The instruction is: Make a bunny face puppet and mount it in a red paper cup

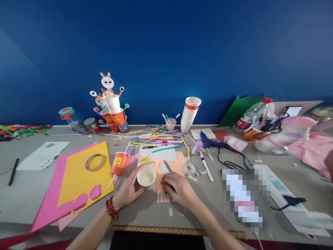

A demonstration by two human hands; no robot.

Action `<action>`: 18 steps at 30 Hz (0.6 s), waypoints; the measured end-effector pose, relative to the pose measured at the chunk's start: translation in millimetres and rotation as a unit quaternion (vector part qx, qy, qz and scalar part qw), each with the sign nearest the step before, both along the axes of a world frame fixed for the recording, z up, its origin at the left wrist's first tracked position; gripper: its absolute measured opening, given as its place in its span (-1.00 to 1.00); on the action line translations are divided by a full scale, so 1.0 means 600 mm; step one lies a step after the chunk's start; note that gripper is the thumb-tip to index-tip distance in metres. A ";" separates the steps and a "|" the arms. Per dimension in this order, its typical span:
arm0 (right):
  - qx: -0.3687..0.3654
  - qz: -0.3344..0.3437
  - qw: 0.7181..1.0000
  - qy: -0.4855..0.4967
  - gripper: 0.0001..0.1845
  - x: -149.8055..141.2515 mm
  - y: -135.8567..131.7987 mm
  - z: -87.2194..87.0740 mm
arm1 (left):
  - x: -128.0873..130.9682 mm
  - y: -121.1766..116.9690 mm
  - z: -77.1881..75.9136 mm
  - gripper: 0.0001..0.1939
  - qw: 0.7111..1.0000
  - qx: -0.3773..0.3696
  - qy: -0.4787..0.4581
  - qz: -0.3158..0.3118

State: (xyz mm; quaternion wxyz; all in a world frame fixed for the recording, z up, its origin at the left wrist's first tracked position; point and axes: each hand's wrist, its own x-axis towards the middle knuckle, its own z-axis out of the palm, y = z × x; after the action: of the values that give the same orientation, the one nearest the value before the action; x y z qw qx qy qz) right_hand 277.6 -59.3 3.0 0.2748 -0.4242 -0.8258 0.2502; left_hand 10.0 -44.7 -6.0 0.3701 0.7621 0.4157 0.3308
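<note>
We judge the step in hand to be a steadying one – our left hand point(130, 184) is curled partway closed round the side of a white-rimmed paper cup point(146, 175), thumb on the near side and mouth turned up toward us; the cup is at the near middle of the table, beside a cut-out peach paper sheet point(179, 163). Our right hand point(179, 187) lies over that sheet with its fingers drawn in; a slim grey tool point(168, 166) juts out beyond them, though we cannot tell what it is or whether they close on it. The next move, we think, calls for a light left grip, so the thin cup wall does not buckle, and for a clear sight of the tool's tip.

Counting now: one cup in hand; one red paper cup point(119, 163), tilted, just left of it; one tape ring point(95, 162) on one yellow sheet point(75, 173); two round pink patches point(96, 191) near that sheet's lower edge; one clear tape roll point(189, 169); one white marker point(206, 166); one blue glue gun point(208, 140); one stack of nested cups point(188, 116) – how many, we cannot tell; and loose straws point(156, 133), too tangled to count.
</note>
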 end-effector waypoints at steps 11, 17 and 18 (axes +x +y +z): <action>0.086 0.014 0.996 -0.013 -0.45 -0.028 -0.014 0.039 | 0.002 0.001 0.006 -0.30 0.999 0.032 0.012 -0.006; 0.113 0.069 0.987 -0.092 -0.41 -0.060 -0.006 0.043 | 0.002 0.002 0.005 -0.28 0.999 0.037 0.010 -0.009; 0.106 0.077 0.985 -0.108 -0.38 -0.063 -0.005 0.039 | 0.001 0.003 0.005 -0.28 0.999 0.039 0.010 -0.011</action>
State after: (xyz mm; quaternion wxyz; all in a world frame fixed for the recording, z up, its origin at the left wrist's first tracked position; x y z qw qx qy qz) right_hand 239.9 -62.2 26.3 0.2072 -0.3526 -0.9026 0.1342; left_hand 10.7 -42.9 -3.2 0.3397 0.7838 0.3980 0.3345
